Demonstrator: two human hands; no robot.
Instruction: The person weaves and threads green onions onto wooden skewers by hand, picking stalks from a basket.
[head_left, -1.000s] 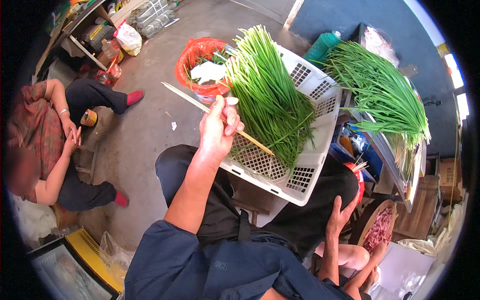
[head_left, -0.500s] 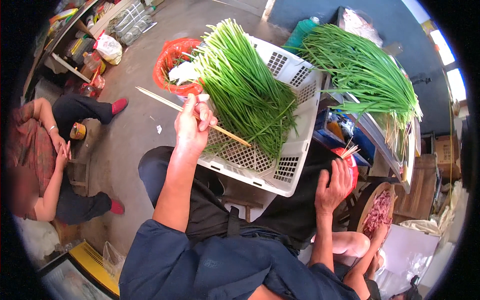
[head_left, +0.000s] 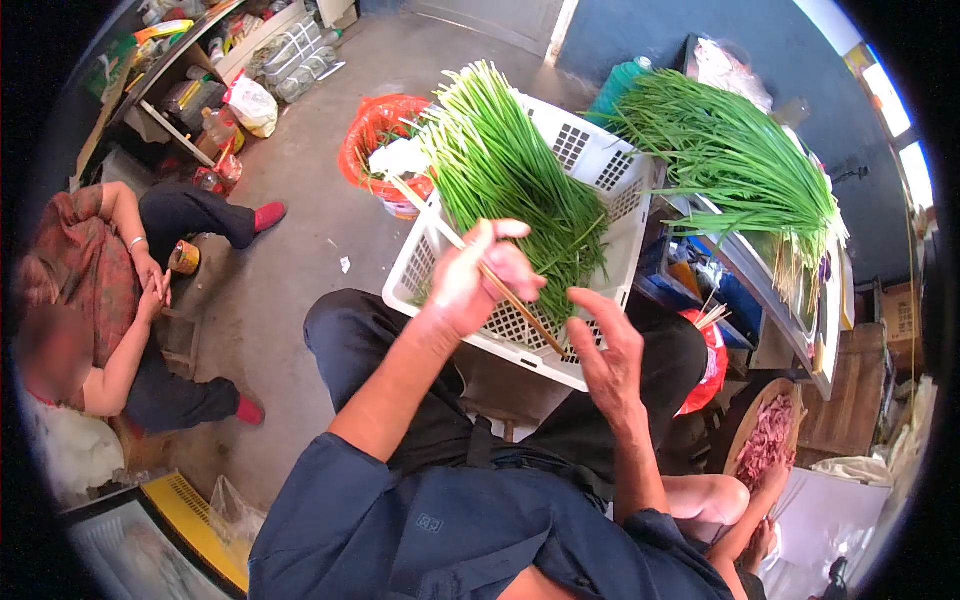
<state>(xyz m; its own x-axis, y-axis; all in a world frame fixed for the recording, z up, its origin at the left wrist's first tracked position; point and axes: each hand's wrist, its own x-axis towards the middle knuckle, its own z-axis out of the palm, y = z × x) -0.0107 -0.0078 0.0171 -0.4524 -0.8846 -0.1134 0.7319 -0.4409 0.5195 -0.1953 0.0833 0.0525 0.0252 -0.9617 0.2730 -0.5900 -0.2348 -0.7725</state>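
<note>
My left hand (head_left: 478,278) is closed around a few thin wooden skewers (head_left: 530,322), slanting from upper left to lower right over the basket. My right hand (head_left: 610,350) is beside their lower ends, fingers apart and curved, with nothing visible in it. Under my hands, a white plastic basket (head_left: 630,205) with lattice walls rests across my knees. Long green chives (head_left: 515,165) fill much of it, pale stem ends toward the far left. To the right, more chives (head_left: 725,150) are heaped on a table.
A red-bag-lined bin (head_left: 365,140) stands past the basket. By my right knee is a red bag (head_left: 714,365) with more skewers. A round tray of reddish meat strips (head_left: 765,430) is at right, another person's arm reaching in. A person (head_left: 100,290) sits at left.
My left hand has moved right and nearer with the skewers. My right hand has left my right knee and come over to the skewers' lower ends. The view has shifted slightly.
</note>
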